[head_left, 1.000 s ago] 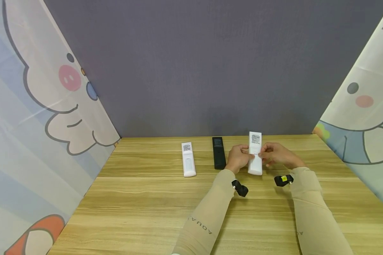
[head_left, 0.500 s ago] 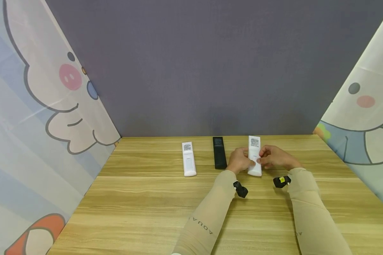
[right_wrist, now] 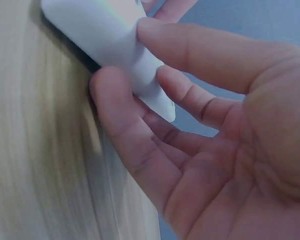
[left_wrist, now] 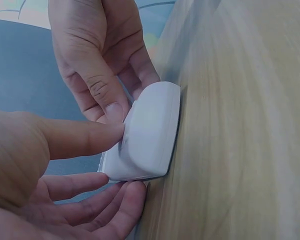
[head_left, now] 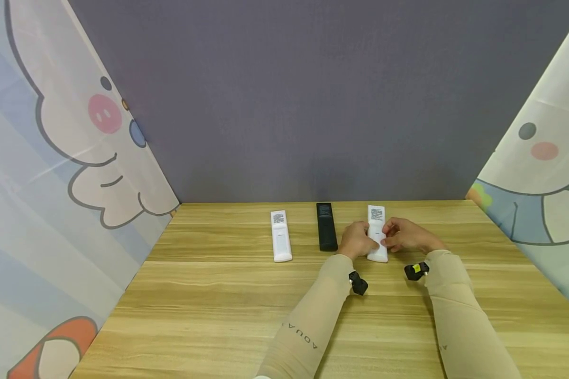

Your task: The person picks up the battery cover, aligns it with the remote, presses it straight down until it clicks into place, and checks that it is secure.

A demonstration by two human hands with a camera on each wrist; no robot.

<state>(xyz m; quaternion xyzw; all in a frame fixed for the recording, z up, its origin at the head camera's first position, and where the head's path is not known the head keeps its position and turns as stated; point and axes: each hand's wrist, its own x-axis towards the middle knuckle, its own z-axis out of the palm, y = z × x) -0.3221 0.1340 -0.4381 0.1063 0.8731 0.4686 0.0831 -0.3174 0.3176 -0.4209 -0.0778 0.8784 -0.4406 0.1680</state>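
Observation:
A white remote control (head_left: pixel 376 230) lies back side up at the right of the row, its printed label toward the back wall. My left hand (head_left: pixel 356 240) pinches its left side, thumb on the top face and fingers along the edge. From the right side my right hand (head_left: pixel 406 235) holds it the same way. In the left wrist view the rounded near end of the white remote (left_wrist: pixel 152 127) sits on or just above the wood. The right wrist view shows my right thumb and fingertips against the white remote (right_wrist: pixel 107 42).
A black remote control (head_left: pixel 326 227) lies just left of my left hand. Farther left is another white remote control (head_left: pixel 281 237), also back side up. The wooden table (head_left: pixel 208 300) meets a dark grey wall (head_left: pixel 294 105) behind the row. Cartoon-printed curtains (head_left: pixel 104 179) flank both sides.
Both hands have lowered the white remote toward the tabletop and nearer to me, with a slight shift left. The other two remotes have stayed in place.

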